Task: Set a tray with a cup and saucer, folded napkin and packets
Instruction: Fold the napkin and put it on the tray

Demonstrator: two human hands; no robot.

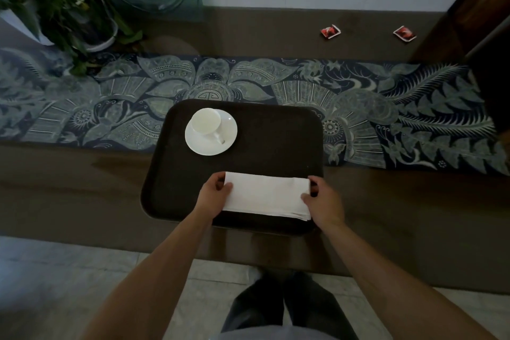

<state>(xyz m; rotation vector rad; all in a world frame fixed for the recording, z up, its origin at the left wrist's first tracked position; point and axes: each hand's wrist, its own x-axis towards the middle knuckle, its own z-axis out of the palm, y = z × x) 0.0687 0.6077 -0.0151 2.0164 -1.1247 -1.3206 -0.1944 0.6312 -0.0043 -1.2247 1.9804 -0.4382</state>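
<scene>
Dim brown counter (pixel 82 196), patterned runner (pixel 110 102) across it. Left hand (pixel 212 196) and right hand (pixel 323 201) pinching the short ends of a white folded napkin (pixel 266 196), flat along the near edge of the dark tray (pixel 276 132). Open tray floor to the right; cup (pixel 205 121) on saucer (pixel 211 132) far left. Two red packets (pixel 331 32) well beyond, near the wall.

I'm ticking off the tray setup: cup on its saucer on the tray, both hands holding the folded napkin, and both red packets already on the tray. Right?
Not quite. The head view shows both red packets on the table, beyond the tray. The rest holds: cup on saucer, left hand and right hand holding the napkin.
</scene>
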